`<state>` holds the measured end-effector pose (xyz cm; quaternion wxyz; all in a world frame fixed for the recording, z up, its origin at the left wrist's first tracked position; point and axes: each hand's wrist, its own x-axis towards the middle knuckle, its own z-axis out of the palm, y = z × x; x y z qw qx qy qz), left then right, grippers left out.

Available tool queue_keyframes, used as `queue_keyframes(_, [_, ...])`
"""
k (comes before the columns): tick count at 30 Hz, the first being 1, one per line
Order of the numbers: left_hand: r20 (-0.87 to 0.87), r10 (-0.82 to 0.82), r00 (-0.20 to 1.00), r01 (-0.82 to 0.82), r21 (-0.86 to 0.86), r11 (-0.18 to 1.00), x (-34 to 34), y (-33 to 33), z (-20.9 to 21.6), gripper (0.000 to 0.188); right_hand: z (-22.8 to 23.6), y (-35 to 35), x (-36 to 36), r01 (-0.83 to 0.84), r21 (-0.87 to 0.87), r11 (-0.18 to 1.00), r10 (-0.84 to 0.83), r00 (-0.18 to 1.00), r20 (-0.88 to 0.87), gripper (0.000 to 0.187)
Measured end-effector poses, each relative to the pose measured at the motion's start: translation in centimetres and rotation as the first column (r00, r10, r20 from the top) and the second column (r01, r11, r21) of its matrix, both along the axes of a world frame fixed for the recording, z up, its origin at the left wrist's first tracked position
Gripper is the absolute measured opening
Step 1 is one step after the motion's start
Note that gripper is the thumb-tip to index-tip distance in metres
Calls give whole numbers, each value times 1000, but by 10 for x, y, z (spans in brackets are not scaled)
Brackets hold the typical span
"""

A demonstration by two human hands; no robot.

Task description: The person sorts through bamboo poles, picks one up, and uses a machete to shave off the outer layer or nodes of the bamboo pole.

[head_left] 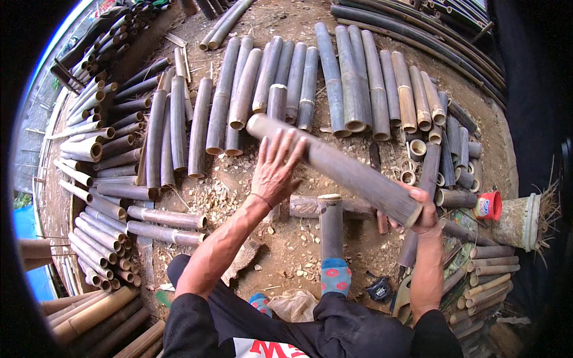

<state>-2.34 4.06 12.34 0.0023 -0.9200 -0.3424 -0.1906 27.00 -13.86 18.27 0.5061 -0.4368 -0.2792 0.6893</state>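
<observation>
A thick, dark bamboo tube (352,170) is held slantwise in front of me, its pale left end farther off and its right end nearer. My right hand (425,210) wraps round the right end. Toward the other end, my left hand (276,166) lies against the near side with its fingers stretched and spread. Below the tube, another bamboo piece (331,230) rests with its far end on a short log (303,207), its near end by my patterned sock (335,278). Motion slightly blurs the held tube.
Rows of cut bamboo (352,77) lie across the dirt ahead, with stacks (98,238) at left and a smaller pile (492,280) at lower right. A red container (488,206) and a pale bucket (518,222) are at right. A tape measure (379,289) lies near my foot; wood chips (227,194) litter the ground.
</observation>
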Motion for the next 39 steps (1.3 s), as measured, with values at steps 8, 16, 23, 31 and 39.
queue_keyframes(8, [643, 240, 728, 557, -758, 340, 19, -53, 20, 87, -89, -13, -107, -22, 151, 988, -1, 988, 154, 67])
queue_keyframes(16, [-61, 819, 571, -697, -563, 444, -43, -43, -124, 72, -128, -13, -177, 157, -27, 987, -142, 946, 292, 62])
queue_keyframes(23, [45, 709, 704, 202, -969, -140, -81, -87, -119, 43, -133, -25, -165, 172, 109, 979, -202, 884, 421, 76])
queue_keyframes(31, [91, 890, 447, 407, -907, -112, -92, -180, -71, 39, -136, -41, -200, 125, 48, 991, -133, 872, 471, 71])
queue_keyframes(39, [-182, 870, 458, 562, -699, -443, -101, -168, -78, 52, -166, -30, -202, -64, -254, 965, 64, 998, -10, 68])
